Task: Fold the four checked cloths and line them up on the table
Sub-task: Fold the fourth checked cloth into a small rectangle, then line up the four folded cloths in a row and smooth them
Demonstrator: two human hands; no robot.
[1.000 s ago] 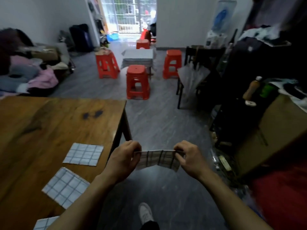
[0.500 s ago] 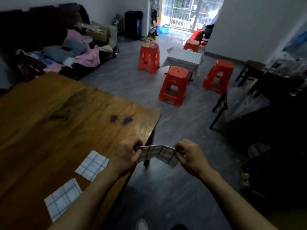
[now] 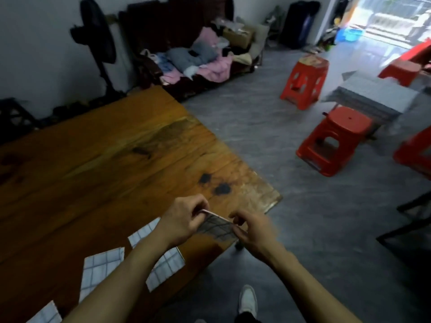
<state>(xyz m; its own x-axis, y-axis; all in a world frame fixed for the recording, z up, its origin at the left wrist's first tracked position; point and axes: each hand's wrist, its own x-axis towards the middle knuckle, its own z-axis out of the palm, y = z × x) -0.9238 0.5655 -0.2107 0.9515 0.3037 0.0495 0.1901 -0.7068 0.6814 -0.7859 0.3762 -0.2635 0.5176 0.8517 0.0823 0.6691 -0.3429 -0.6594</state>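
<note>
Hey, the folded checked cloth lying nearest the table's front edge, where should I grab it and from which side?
Probably pinch the folded cloth at its right corner by the table edge, coming from the floor side. It lies flat, so there is little to grip from above, and that corner sits close to the edge, clear of the left forearm crossing it. Both hands now hold the fourth cloth.

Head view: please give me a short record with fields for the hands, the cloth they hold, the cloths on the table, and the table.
left hand: pinches one end of the held cloth
right hand: pinches the other end
held cloth: checked, folded small, above the table's near corner
cloths on table: three in view, flat; one, one partly under the left forearm, one at the bottom edge
table: wooden, two dark spots near the corner
</note>
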